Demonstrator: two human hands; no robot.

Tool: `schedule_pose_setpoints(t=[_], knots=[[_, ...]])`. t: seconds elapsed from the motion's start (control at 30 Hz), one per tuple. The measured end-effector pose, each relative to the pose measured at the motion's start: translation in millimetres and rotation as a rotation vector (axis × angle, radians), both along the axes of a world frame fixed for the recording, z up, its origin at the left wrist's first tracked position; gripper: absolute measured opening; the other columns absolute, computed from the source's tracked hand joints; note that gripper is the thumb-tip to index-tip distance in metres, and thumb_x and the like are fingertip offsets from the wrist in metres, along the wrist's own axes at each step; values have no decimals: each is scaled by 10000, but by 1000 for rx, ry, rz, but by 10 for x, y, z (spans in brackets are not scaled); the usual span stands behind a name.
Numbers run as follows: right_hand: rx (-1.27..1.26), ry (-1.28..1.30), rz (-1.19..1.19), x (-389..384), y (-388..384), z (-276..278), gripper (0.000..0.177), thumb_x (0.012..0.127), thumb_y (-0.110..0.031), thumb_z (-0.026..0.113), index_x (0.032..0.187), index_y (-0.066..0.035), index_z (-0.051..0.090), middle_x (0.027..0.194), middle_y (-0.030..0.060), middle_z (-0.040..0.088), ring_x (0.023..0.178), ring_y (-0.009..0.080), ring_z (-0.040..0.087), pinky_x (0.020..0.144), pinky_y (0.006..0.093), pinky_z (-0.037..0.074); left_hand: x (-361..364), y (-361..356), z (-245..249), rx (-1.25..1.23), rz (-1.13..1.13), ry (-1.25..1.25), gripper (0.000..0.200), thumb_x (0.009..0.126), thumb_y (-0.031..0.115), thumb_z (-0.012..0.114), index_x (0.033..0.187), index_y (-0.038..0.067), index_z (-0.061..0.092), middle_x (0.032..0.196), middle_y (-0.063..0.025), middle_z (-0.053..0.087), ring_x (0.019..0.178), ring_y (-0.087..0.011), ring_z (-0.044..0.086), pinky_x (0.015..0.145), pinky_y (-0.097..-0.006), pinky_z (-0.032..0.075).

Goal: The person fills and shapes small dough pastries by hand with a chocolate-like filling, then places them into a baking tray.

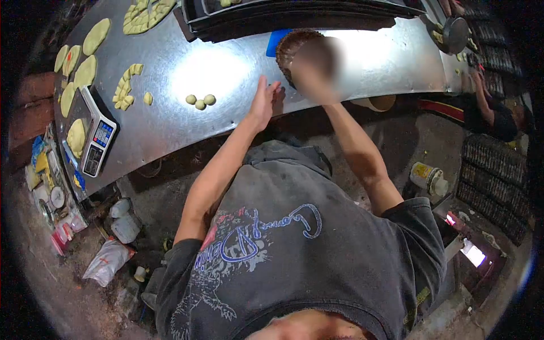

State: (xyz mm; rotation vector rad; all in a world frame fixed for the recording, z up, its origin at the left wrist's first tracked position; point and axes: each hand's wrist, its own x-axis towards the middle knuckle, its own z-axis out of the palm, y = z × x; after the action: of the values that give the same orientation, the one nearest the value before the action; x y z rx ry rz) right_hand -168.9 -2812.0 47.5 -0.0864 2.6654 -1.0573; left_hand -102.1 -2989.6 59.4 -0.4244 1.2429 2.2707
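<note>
flat dough (86, 71): yellow pieces lie at the far left of the metal table (362, 56).
scale (97, 139): sits by the left edge, with a dough lump on it.
cut dough (126, 89): small bits in a bunch, near the scale.
dough balls (200, 101): three little balls, touching each other.
left hand (263, 103): lies on the table's near edge, fingers open and straight, holding nothing. The dough balls are off to its left.
brown bowl (290, 46): round and ridged, on the table.
right hand (314, 68): blurred, right at the brown bowl. I cannot tell if its fingers are open or closed.
step: I think the bowl is being handled while the left hand leans on the table.
next move needs: a firm hold on the bowl's rim. Getting the balls would need a reach to the left.
other person (498, 113): far right.
</note>
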Motion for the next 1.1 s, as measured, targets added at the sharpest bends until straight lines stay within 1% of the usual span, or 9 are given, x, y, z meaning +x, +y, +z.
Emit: schedule_pose_setpoints(t=[0.07,0.13,0.3,0.4,0.47,0.6,0.77,0.87,1.1], knots=[[207,-20,118,13,-62,48,460,1036,-404,370,1188,-1,535,1081,342,633,1044,553,577,885,601,439,-98,152,-94,113,90,-112,1006,977,727,255,1560,-9,-109,1572,-237,292,1421,-313,362,1212,-444,184],[104,57,-31,-63,-47,-231,457,1037,-396,385,1123,15,566,1019,317,658,1010,522,614,864,562,461,-144,284,-177,175,171,-135,1030,972,737,243,1548,-33,-126,1549,-235,340,1404,-304,390,1215,-447,172],[-191,-79,-121,-310,181,-17,442,1007,-375,472,1086,34,619,963,231,688,917,364,664,829,447,498,-204,312,-99,132,144,-64,957,1004,682,121,1527,-77,-138,1504,-215,426,1367,-278,455,1226,-425,102],[-493,-262,-235,-271,195,196,371,1008,-362,538,1052,-13,658,905,82,672,823,183,599,774,339,477,-170,208,-81,178,96,-94,858,1045,604,227,1559,-63,66,1470,-201,471,1346,-278,474,1206,-417,190],[-720,-337,-339,-160,115,468,266,1019,-310,554,967,-86,688,885,4,644,806,90,558,719,283,440,-103,22,-53,-14,65,-22,722,1059,511,322,1521,-40,248,1424,-194,512,1311,-270,499,1162,-415,279],[-1283,-510,-429,-50,94,532,278,1045,-320,533,1166,-76,593,1102,42,663,1018,176,616,900,327,483,98,-757,-91,-687,204,291,495,1042,324,473,1409,-9,480,1321,-187,578,1239,-271,538,1062,-411,416],[-1429,-585,-454,154,-84,566,273,1068,-331,473,1148,-95,585,1102,37,669,1019,176,623,877,333,493,280,-1807,-599,-1366,629,290,437,1003,241,464,1319,-49,543,1242,-251,600,1184,-402,544,1055,-477,390],[-1457,-629,-403,224,-272,569,269,1065,-338,476,1143,-105,585,1098,32,674,995,168,618,862,336,486,218,-2183,-823,-1418,318,350,381,995,202,460,1242,-54,596,1204,-245,623,1181,-407,544,1068,-491,371],[-1424,-637,-354,244,-864,570,275,1057,-340,490,1168,-105,578,1091,22,668,994,165,614,898,350,458,116,-2252,-758,-1463,-100,666,329,922,80,555,1213,162,685,1237,-106,623,1023,-372,629,913,-487,502]])
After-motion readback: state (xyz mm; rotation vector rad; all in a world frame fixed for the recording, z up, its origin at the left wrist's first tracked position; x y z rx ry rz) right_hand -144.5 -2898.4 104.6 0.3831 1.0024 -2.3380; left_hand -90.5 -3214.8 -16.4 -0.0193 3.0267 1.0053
